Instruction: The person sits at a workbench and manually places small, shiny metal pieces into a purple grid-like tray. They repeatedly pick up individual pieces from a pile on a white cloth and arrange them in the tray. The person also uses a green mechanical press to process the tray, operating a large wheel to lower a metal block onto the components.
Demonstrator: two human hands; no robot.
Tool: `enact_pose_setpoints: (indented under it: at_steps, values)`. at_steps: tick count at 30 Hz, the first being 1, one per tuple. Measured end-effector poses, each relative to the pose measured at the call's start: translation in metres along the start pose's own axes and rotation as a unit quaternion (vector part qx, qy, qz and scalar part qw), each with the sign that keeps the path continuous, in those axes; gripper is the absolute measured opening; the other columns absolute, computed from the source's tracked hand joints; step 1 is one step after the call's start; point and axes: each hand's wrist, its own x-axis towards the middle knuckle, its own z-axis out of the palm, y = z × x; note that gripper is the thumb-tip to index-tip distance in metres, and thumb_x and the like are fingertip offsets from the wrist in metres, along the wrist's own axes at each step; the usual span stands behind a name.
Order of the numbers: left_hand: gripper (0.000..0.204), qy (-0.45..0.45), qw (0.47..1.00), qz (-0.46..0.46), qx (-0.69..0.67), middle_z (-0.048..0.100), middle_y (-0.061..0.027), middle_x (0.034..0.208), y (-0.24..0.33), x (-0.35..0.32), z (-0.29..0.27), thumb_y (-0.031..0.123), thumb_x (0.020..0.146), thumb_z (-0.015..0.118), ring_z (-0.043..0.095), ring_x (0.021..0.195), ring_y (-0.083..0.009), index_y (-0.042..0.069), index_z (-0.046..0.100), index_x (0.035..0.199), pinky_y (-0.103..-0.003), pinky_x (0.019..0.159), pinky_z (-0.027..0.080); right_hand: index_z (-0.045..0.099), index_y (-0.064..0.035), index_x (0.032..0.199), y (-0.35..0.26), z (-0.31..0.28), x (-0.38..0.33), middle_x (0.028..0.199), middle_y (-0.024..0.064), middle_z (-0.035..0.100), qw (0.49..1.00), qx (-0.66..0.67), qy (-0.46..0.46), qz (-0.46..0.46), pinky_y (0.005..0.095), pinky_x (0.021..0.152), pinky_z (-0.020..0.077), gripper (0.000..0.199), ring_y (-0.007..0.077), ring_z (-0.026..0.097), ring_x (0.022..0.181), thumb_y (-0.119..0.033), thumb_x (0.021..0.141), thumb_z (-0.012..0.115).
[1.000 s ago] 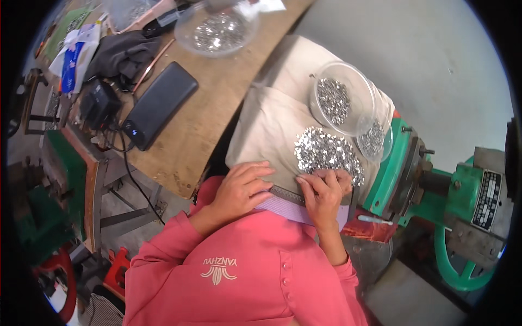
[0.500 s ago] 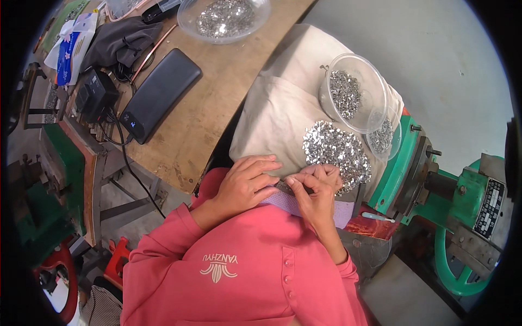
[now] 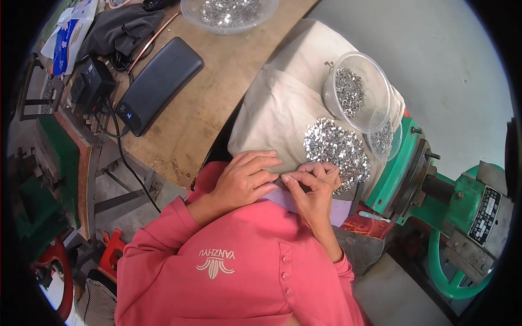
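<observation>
My left hand (image 3: 244, 178) lies at the near edge of a beige cloth (image 3: 266, 122), its fingers stretched out and slightly apart. Just right of it, my right hand (image 3: 314, 187) is closed in a pinch, thumb and forefinger together. A small dark piece (image 3: 279, 182) shows between the two hands; whatever the right fingertips hold is too small to make out. Under the right hand lies a lilac textured pad (image 3: 340, 211). Beyond it, a heap of small shiny metal pieces (image 3: 338, 152) spreads on the cloth, close to my right knuckles.
A clear round tub (image 3: 375, 92) of metal pieces tilts by a clear lid (image 3: 392, 142) holding more. Green machinery (image 3: 467, 209) stands at right. The wooden table (image 3: 217, 81) at left bears a black power bank (image 3: 160, 87), cables and another clear bowl (image 3: 234, 27).
The view has shifted slightly, so the table things sit a little higher. My right thumb and forefinger have edged slightly left, nearer the left fingertips. The left hand keeps its pose.
</observation>
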Motion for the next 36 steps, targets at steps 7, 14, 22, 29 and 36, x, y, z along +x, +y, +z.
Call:
enact_pose_setpoints:
  at_steps: [7,14,22,29,36]
  values:
    - [0.022,0.005,1.000,0.001,-0.003,0.066,-0.0053,0.122,-0.0012,-0.0010,0.0012,0.013,0.069,0.080,0.059,0.121,-0.0273,0.007,0.070,0.088,-0.040,0.098,0.045,0.080,-0.0182,0.081,0.0020,0.0009,-0.0016,0.087,-0.0060,0.062,1.000,0.013,-0.007,0.024,0.0385,0.090,0.0259,0.009,0.0207,0.045,0.099,-0.025,0.076,0.082]
    - [0.021,0.002,1.000,0.001,0.002,0.066,-0.0056,0.122,-0.0008,-0.0012,0.0004,0.015,0.071,0.079,0.058,0.121,-0.0267,0.008,0.069,0.088,-0.040,0.098,0.044,0.080,-0.0183,0.082,0.0040,0.0021,-0.0038,0.091,-0.0062,0.061,1.000,0.013,-0.013,0.026,0.0400,0.093,0.0260,0.011,0.0216,0.044,0.104,-0.025,0.074,0.083]
    - [0.021,0.000,1.000,-0.002,0.004,0.066,-0.0054,0.121,-0.0010,-0.0021,0.0005,0.017,0.072,0.080,0.058,0.122,-0.0262,0.008,0.070,0.088,-0.040,0.098,0.044,0.080,-0.0199,0.083,0.0004,0.0018,-0.0035,0.099,-0.0048,0.060,0.999,-0.031,-0.009,0.021,0.0418,0.096,0.0250,0.013,0.0231,0.043,0.108,-0.025,0.073,0.084]
    - [0.020,0.001,1.000,-0.002,0.002,0.065,-0.0053,0.122,-0.0014,-0.0024,0.0007,0.017,0.073,0.079,0.057,0.122,-0.0259,0.008,0.070,0.087,-0.040,0.098,0.044,0.080,-0.0184,0.087,-0.0032,-0.0008,-0.0019,0.098,-0.0032,0.061,0.999,-0.028,-0.019,0.033,0.0392,0.100,0.0235,0.014,0.0206,0.043,0.108,-0.023,0.074,0.083]
    - [0.019,-0.001,1.000,-0.001,-0.002,0.065,-0.0048,0.123,-0.0008,-0.0019,-0.0001,0.017,0.073,0.079,0.057,0.122,-0.0256,0.008,0.070,0.088,-0.040,0.098,0.044,0.080,-0.0183,0.087,-0.0010,-0.0035,-0.0018,0.099,-0.0028,0.062,0.999,-0.028,-0.030,0.035,0.0399,0.099,0.0245,0.015,0.0217,0.043,0.109,-0.023,0.074,0.083]
